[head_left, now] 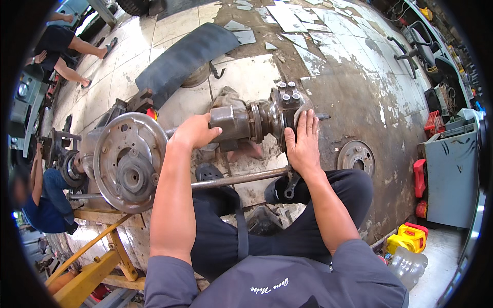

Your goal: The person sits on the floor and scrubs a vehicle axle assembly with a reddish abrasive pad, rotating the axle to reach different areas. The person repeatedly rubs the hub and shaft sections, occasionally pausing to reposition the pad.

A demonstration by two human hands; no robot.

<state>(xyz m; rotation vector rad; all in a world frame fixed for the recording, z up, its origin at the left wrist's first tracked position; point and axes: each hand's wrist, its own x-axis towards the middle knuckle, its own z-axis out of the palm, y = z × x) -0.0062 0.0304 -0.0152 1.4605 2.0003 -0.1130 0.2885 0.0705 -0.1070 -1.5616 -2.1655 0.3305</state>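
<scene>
Axle assembly [246, 123]: bare metal, dull grey-brown, greased and grimy. Brake backing plate [128, 161]: cast metal, matt, dusted and scuffed. Steel rod [241, 178]: rusted, rough. Stand [97, 256]: metal, painted yellow, chipped. Floor tiles [246, 77]: glazed ceramic, cracked, oil-stained, partly stripped to rough dark concrete. Rubber flap [185, 56]: matt black. Trousers [287, 231]: dark woven cloth. Jug [405, 238]: glossy yellow plastic.
</scene>
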